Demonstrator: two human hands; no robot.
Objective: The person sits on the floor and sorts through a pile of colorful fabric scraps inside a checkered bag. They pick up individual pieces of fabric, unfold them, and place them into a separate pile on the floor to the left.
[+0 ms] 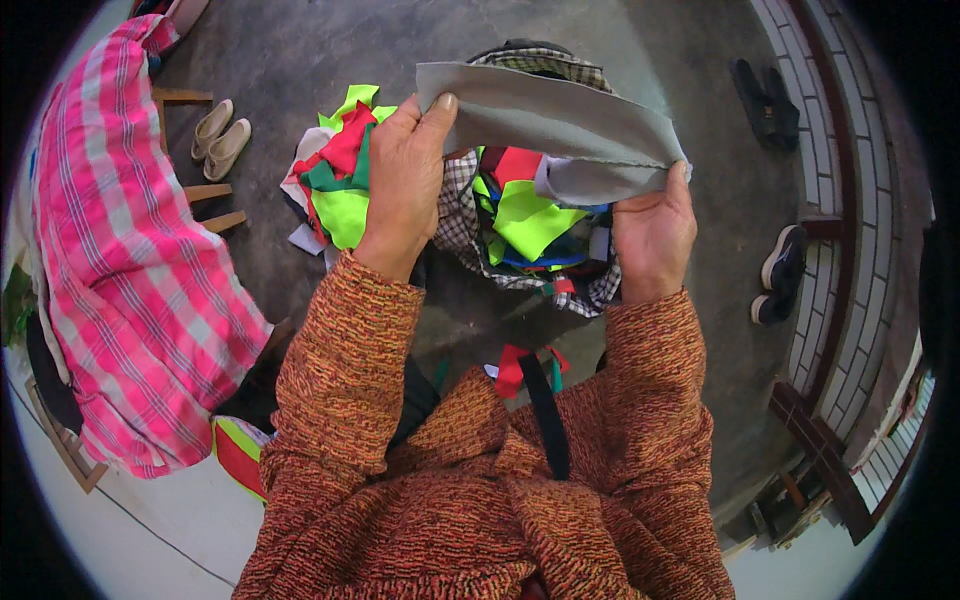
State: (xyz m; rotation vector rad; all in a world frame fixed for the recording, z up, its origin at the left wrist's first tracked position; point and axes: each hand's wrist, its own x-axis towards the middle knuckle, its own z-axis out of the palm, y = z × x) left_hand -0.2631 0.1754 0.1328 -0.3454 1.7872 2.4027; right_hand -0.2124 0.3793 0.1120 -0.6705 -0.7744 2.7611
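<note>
A long grey fabric piece point(560, 120) is stretched between my two hands, its lower right part folded over. My left hand point(405, 180) pinches its left end, thumb on top. At the right end, my right hand point(655, 230) grips the corner between thumb and fingers, which are mostly behind the cloth. Below the fabric stands an open checked cloth bag point(458, 200) full of bright scraps, among them a neon yellow-green scrap point(530, 218). Beside my left hand lies a heap of red, green and yellow-green scraps point(340, 170). A black strip point(545, 415) rests on my lap.
A pink plaid cloth point(140, 250) covers something with wooden legs on the left. Pale slip-on shoes point(222, 140) stand beside it on the grey floor point(300, 45). At the right are black sandals point(767, 105), dark sneakers point(780, 272) and a tiled step point(815, 130).
</note>
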